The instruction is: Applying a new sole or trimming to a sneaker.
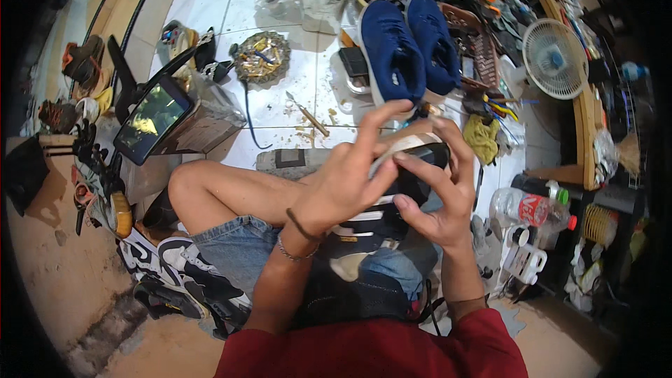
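A dark shoe (364, 232) with white side stripes and a pale sole edge lies across my lap. My left hand (353, 180) pinches the pale rim at the shoe's far end, its index finger stretched out over that end. From the other side, my right hand (448, 192) grips the same end, with its fingers curled over the edge and the thumb along the dark upper. Fingers partly hide the rim between my hands. Just beyond them stands a pair of blue shoes (395, 52) on the tiled floor.
A phone (152, 120) leans on a box at left, near an ashtray-like dish (262, 57) and a thin pointed tool (308, 117). At right are a white fan (555, 59), a plastic bottle (528, 208) and a yellow cloth (481, 138). Striped shoes (192, 266) lie at lower left.
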Tool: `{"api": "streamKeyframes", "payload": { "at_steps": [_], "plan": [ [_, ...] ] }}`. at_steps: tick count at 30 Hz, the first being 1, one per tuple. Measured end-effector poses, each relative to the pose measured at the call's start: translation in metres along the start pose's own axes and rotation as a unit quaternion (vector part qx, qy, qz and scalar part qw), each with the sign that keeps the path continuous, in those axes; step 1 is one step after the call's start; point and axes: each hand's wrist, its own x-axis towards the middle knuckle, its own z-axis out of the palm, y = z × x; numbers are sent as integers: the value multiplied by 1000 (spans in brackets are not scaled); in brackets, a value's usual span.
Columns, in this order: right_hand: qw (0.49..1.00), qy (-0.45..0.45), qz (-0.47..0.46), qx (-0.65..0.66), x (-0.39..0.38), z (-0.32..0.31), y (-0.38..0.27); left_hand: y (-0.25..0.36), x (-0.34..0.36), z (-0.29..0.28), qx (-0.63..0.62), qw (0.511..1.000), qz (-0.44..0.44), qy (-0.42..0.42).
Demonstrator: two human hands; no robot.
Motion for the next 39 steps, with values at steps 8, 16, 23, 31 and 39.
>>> {"api": "streamKeyframes", "payload": {
  "at_steps": [8, 16, 23, 31, 39],
  "plan": [
    [992, 98, 74, -43, -83, -8, 60, -47, -5, 86, 16, 992, -88, -86],
    [988, 64, 135, -26, -86, -12, 71, -53, -6, 104, 51, 991, -106, -67],
    [990, 6, 135, -33, -84, -6, 73, -48, -30, 80, -131, 945, -287, -82],
    [986, -66, 128, -85, -76, -1, 54, -59, -59, 85, -162, 943, -286, 48],
    [983, -92, 81, -134, -72, 5, 53, -63, -53, 77, -208, 927, -308, 45]
  ]
}}
